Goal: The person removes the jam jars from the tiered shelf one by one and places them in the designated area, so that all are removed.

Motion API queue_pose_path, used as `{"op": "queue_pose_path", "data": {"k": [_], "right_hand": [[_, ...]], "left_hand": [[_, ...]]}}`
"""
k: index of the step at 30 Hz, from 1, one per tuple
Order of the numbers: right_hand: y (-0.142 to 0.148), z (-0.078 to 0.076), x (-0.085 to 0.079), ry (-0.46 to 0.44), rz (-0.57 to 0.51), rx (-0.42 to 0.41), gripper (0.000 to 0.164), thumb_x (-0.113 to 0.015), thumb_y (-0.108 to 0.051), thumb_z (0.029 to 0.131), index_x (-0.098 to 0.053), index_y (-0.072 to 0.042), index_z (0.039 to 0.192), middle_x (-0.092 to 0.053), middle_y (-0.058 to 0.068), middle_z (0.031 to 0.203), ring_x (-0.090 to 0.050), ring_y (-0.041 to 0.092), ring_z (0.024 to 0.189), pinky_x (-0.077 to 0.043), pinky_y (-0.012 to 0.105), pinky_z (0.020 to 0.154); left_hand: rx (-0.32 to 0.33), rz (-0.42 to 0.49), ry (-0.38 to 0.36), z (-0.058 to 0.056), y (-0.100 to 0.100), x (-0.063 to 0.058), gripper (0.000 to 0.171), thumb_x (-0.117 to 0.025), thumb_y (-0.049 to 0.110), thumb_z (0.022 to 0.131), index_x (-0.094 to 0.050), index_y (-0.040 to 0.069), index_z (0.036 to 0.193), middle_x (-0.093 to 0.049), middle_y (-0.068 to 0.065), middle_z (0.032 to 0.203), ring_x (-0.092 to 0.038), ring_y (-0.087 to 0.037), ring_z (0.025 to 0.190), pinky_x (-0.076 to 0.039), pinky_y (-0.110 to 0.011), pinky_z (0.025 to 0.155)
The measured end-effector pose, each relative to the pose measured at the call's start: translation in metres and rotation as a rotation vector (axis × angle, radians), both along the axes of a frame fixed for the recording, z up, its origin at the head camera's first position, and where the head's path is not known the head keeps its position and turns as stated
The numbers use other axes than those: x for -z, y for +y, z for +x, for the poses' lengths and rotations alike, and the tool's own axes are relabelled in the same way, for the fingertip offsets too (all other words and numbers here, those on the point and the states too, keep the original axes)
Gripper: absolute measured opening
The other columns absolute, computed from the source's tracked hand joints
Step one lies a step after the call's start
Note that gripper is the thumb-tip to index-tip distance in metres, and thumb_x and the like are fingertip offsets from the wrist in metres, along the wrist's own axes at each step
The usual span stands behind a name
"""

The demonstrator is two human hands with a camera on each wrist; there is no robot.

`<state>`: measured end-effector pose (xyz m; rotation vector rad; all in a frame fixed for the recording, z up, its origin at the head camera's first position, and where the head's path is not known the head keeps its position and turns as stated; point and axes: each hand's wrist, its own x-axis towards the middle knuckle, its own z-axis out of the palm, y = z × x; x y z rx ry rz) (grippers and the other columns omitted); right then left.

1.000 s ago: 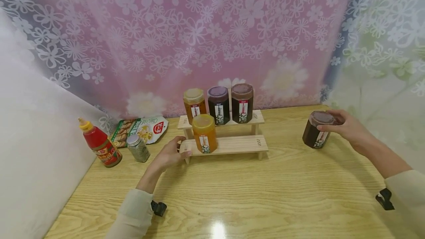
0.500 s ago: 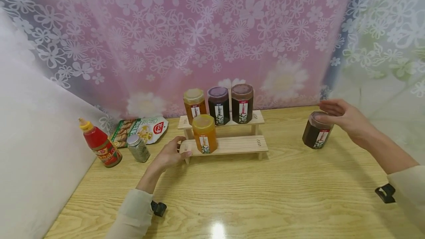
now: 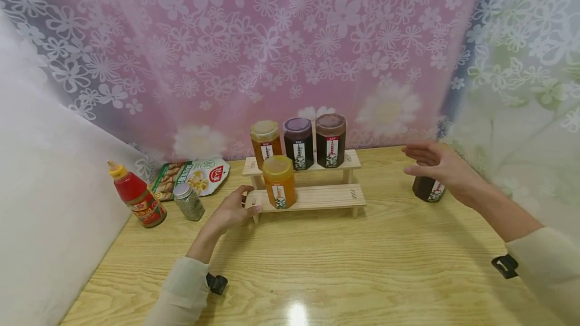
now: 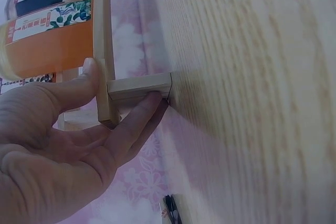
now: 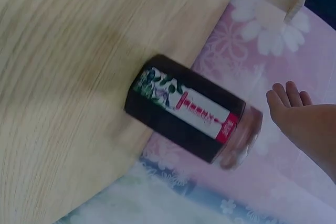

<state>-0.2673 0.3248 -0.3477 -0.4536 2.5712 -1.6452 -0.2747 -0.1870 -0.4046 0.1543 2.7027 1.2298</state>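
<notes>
Pale wooden rack (image 3: 323, 196) of two tiers, steadied at its left end by the left hand (image 3: 232, 209): the thumb lies against the lower tier's edge and the fingers reach the leg (image 4: 137, 85) beneath, so this grip clasps the rack. Three jars (image 3: 299, 151) stand side by side on the rack's upper tier, and an amber jar (image 3: 279, 187) stands toward the left end of its lower tier. Well to the right of the rack, a dark jar (image 5: 181, 109) stands upright on the counter (image 3: 340, 265). The right hand (image 3: 446, 167) is near it, its grip released, the fingers extended and apart from the lid (image 5: 244, 137). As judged here, the right hand should pass well clear of that lid, since a brushing finger could tip the jar; the left is best kept light, as a hard pull could shift the rack and unsettle its load.
</notes>
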Motion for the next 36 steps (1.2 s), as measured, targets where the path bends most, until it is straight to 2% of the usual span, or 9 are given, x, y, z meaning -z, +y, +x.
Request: {"op": "queue_pose_path", "data": {"k": [4, 7, 15, 21, 24, 29, 36], "right_hand": [[-0.016, 0.003, 0.002, -0.029, -0.002, -0.037, 0.068, -0.066, -0.019, 0.104, -0.029, -0.007, 0.159, -0.034, 0.016, 0.163, -0.036, 0.025, 0.149, -0.038, 0.012, 0.104], [-0.030, 0.003, 0.006, -0.057, -0.006, -0.070, 0.070, -0.067, -0.020, 0.104, -0.028, -0.005, 0.160, -0.033, 0.019, 0.164, -0.027, 0.040, 0.152, -0.038, 0.015, 0.107], [-0.065, 0.005, 0.024, -0.086, -0.086, -0.141, 0.070, -0.069, -0.019, 0.102, -0.032, -0.006, 0.159, -0.037, 0.017, 0.163, -0.031, 0.038, 0.151, -0.039, 0.019, 0.111], [-0.088, 0.008, 0.035, -0.051, -0.110, -0.141, 0.066, -0.071, -0.018, 0.101, -0.039, -0.001, 0.156, -0.041, 0.022, 0.159, -0.036, 0.039, 0.149, -0.029, 0.046, 0.121], [-0.097, 0.009, 0.038, -0.071, -0.123, -0.142, 0.065, -0.072, -0.017, 0.100, -0.040, -0.001, 0.155, -0.043, 0.022, 0.158, -0.036, 0.040, 0.149, -0.027, 0.052, 0.122], [-0.113, 0.005, 0.041, -0.094, -0.158, -0.191, 0.063, -0.070, -0.013, 0.101, -0.040, -0.003, 0.155, -0.044, 0.022, 0.158, -0.035, 0.043, 0.149, -0.027, 0.056, 0.121], [-0.138, 0.001, 0.045, -0.120, -0.210, -0.238, 0.065, -0.073, -0.014, 0.098, -0.042, -0.005, 0.155, -0.047, 0.019, 0.156, -0.038, 0.042, 0.148, -0.031, 0.056, 0.120]], "left_hand": [[-0.009, -0.007, -0.001, 0.000, 0.000, 0.000, 0.065, -0.074, 0.019, 0.098, -0.043, 0.004, 0.153, -0.061, -0.024, 0.133, -0.061, -0.033, 0.117, -0.051, -0.048, 0.095], [-0.005, -0.005, 0.003, 0.000, 0.000, 0.000, 0.064, -0.074, 0.019, 0.098, -0.043, 0.004, 0.153, -0.061, -0.024, 0.132, -0.061, -0.033, 0.116, -0.052, -0.048, 0.094], [-0.007, 0.007, 0.008, 0.001, -0.001, 0.000, 0.064, -0.075, 0.021, 0.098, -0.045, 0.004, 0.152, -0.063, -0.023, 0.130, -0.062, -0.032, 0.115, -0.052, -0.046, 0.093], [-0.007, 0.012, 0.009, 0.001, -0.001, 0.001, 0.065, -0.075, 0.020, 0.098, -0.044, 0.003, 0.152, -0.063, -0.023, 0.129, -0.062, -0.032, 0.114, -0.052, -0.047, 0.093], [-0.013, 0.008, 0.009, 0.001, -0.001, 0.002, 0.064, -0.075, 0.020, 0.098, -0.045, 0.004, 0.152, -0.063, -0.023, 0.129, -0.061, -0.033, 0.115, -0.052, -0.047, 0.093], [-0.019, -0.001, 0.009, 0.000, -0.002, 0.003, 0.063, -0.074, 0.020, 0.098, -0.045, 0.006, 0.152, -0.063, -0.021, 0.130, -0.061, -0.032, 0.116, -0.051, -0.047, 0.094], [-0.018, -0.007, 0.010, -0.001, -0.001, 0.003, 0.063, -0.074, 0.021, 0.099, -0.044, 0.007, 0.153, -0.062, -0.021, 0.131, -0.061, -0.032, 0.117, -0.051, -0.048, 0.096]]}}
